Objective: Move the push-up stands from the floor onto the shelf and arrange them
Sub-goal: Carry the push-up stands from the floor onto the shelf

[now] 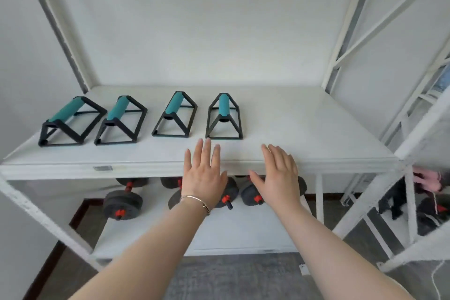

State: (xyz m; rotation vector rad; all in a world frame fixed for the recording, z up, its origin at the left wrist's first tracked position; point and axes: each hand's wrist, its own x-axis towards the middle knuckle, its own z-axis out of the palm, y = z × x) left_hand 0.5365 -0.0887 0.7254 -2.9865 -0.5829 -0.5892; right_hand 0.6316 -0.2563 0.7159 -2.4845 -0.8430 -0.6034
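Observation:
Several push-up stands with black triangular frames and teal foam grips stand in a row on the white shelf (304, 129). The leftmost stand (70, 119) and its neighbour (120, 120) sit close together; a third stand (174, 115) and the rightmost stand (224, 118) are spaced further apart. My left hand (203, 175), with a thin bracelet at the wrist, hovers flat and empty at the shelf's front edge, just below the rightmost stand. My right hand (280, 178) is spread and empty beside it, to the right.
Black dumbbells with red collars (123, 201) lie on the lower shelf beneath my hands. White frame posts and diagonal braces (360, 192) rise on both sides. A second rack at the right holds dark and pink items (428, 178). Grey floor lies below.

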